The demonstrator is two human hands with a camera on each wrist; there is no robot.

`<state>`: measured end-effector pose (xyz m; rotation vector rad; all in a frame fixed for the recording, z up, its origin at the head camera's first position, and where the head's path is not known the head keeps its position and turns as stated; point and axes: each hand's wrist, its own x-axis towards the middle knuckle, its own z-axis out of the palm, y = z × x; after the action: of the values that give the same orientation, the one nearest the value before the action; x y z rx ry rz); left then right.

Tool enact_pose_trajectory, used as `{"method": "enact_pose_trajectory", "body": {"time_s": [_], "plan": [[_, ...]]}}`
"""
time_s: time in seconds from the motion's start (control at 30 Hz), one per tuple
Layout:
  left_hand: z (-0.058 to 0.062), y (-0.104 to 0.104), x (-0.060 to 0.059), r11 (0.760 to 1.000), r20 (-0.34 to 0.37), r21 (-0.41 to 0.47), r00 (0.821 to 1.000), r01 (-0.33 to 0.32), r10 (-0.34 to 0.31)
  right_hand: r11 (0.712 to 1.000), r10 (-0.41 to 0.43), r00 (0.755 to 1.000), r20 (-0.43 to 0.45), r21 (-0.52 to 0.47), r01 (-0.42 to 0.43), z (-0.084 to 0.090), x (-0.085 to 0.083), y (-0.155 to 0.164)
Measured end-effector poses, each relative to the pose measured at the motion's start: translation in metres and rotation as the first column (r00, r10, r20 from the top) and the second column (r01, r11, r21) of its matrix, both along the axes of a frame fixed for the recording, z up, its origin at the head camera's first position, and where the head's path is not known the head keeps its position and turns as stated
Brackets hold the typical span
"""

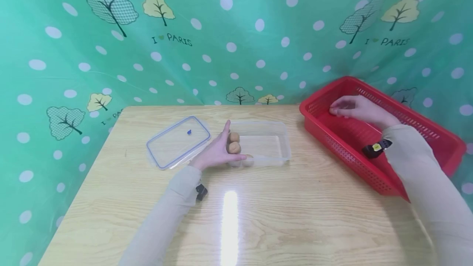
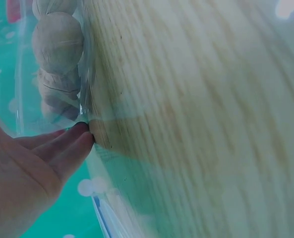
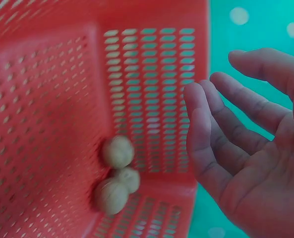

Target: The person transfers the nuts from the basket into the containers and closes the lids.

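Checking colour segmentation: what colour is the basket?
Red: the basket shows best in the head view.

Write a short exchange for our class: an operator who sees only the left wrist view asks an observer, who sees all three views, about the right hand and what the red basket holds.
Operator: I see the left hand at one end of the clear box. Where is the right hand?
Observer: The head view shows it at the end of the red basket nearest the box; I cannot tell how deep.
Operator: What lies in that basket?
Observer: The right wrist view shows three tan balls grouped near a corner.
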<state>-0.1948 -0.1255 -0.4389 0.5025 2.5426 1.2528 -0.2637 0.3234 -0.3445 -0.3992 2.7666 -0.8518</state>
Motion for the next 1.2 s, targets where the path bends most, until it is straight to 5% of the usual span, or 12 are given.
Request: {"method": "enact_pose_trajectory", "body": {"time_s": [0.27, 0.67, 0.93, 1.2], "plan": [[0.0, 0.002, -0.001, 0.999, 0.017, 0.032, 1.0, 0.022, -0.022, 0.999, 0.017, 1.0, 0.002, -0.033, -0.017, -0.023, -0.009, 0.021], [0.001, 0.001, 0.001, 0.998, 0.026, 0.061, 0.999, 0.021, -0.022, 0.989, -0.14, 0.99, 0.022, -0.036, 0.141, -0.036, -0.014, 0.043], [0.0, 0.0, 0.001, 0.998, 0.022, 0.061, 1.0, 0.011, -0.013, 0.966, -0.219, 0.972, 0.088, -0.123, 0.229, -0.05, -0.019, 0.06], [-0.003, -0.001, 0.001, 0.99, 0.03, 0.138, 0.999, 0.009, -0.013, 0.987, -0.134, 0.987, 0.086, -0.072, 0.141, -0.065, -0.026, 0.067]]}}
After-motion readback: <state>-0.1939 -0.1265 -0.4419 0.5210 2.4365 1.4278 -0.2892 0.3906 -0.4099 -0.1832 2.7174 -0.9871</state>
